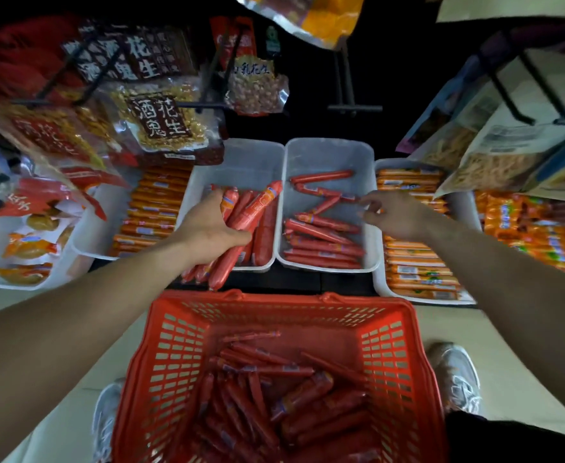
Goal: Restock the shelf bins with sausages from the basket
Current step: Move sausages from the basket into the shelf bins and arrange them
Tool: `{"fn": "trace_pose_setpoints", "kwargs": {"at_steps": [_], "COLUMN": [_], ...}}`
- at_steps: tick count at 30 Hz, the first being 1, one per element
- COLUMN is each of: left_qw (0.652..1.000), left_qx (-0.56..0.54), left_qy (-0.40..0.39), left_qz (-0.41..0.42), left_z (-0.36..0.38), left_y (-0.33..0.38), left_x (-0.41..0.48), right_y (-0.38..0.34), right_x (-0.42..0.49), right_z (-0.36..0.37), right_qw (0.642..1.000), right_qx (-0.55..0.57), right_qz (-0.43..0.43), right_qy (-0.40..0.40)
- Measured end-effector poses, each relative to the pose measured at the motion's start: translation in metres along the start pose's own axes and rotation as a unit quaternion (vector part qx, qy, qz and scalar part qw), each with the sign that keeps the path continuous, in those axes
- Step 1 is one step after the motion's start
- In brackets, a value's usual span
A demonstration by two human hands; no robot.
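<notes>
A red plastic basket (405, 345) stands on the floor in front of me, holding several red sausages (294, 396). Two white shelf bins sit side by side above it. My left hand (207, 228) is shut on a bundle of thick red sausages (251, 218) over the left bin (241, 158); their lower ends stick out past the bin's front edge. My right hand (394, 212) hovers at the right rim of the right bin (328, 152), fingers pinched near a thin red sausage (348, 197). Several thin sausages lie loose in that bin.
Further white bins to the left (97, 235) and right (379, 282) hold orange-wrapped sausages. Bags of peanuts and snacks hang on black hooks above (164, 118). My two shoes (458, 379) flank the basket on the pale floor.
</notes>
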State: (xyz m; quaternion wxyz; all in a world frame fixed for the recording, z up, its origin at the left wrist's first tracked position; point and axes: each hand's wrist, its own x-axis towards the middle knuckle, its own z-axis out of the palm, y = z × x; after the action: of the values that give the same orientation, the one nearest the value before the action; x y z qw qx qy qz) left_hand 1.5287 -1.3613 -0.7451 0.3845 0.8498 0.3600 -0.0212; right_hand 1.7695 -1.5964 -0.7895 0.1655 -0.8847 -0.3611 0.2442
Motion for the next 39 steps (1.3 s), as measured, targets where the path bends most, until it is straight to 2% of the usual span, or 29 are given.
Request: {"fn": "trace_pose_setpoints", "kwargs": {"at_steps": [4, 8, 11, 14, 17, 20, 23, 27, 30, 33, 35, 37, 39], "left_qw": [0.998, 0.98, 0.962, 0.949, 0.961, 0.961, 0.953, 0.958, 0.952, 0.947, 0.967, 0.979, 0.985], "left_qx": [0.022, 0.089, 0.155, 0.182, 0.143, 0.157, 0.183, 0.174, 0.184, 0.188, 0.125, 0.096, 0.105], "left_qy": [-0.048, -0.135, -0.181, -0.224, -0.19, -0.158, -0.162, -0.147, -0.146, -0.143, -0.079, -0.032, -0.061], "left_qz": [0.044, 0.117, 0.131, 0.127, 0.137, 0.162, 0.18, 0.176, 0.197, 0.217, 0.208, 0.177, 0.118], "left_z": [0.043, 0.093, 0.13, 0.152, 0.149, 0.134, 0.125, 0.134, 0.141, 0.145, 0.144, 0.143, 0.146], "left_y": [0.047, 0.088, 0.091, 0.074, 0.059, 0.04, 0.026, 0.022, 0.02, 0.021, 0.024, 0.031, 0.042], "left_x": [0.037, 0.076, 0.094, 0.095, 0.089, 0.082, 0.074, 0.083, 0.093, 0.095, 0.099, 0.107, 0.118], "right_y": [0.033, 0.056, 0.066, 0.068, 0.053, 0.033, 0.016, 0.012, 0.011, 0.008, 0.013, 0.02, 0.025], "right_x": [-0.009, -0.019, -0.017, -0.008, 0.0, 0.003, 0.0, -0.004, -0.005, 0.0, 0.001, 0.001, 0.0], "right_z": [-0.02, -0.018, -0.006, 0.009, 0.023, 0.036, 0.046, 0.049, 0.049, 0.061, 0.076, 0.083, 0.085], "right_qw": [0.999, 0.996, 0.992, 0.992, 0.998, 0.995, 0.975, 0.981, 0.985, 0.974, 0.95, 0.941, 0.944], "right_qx": [-0.033, 0.036, 0.063, 0.084, 0.039, -0.094, -0.211, -0.189, -0.142, -0.206, -0.288, -0.316, -0.306], "right_qz": [0.018, 0.036, 0.042, 0.053, 0.01, -0.04, -0.062, -0.05, -0.062, -0.091, -0.099, -0.093, -0.106], "right_qy": [-0.011, 0.067, 0.097, 0.078, 0.054, 0.009, 0.013, 0.009, 0.078, -0.025, -0.074, -0.077, -0.068]}}
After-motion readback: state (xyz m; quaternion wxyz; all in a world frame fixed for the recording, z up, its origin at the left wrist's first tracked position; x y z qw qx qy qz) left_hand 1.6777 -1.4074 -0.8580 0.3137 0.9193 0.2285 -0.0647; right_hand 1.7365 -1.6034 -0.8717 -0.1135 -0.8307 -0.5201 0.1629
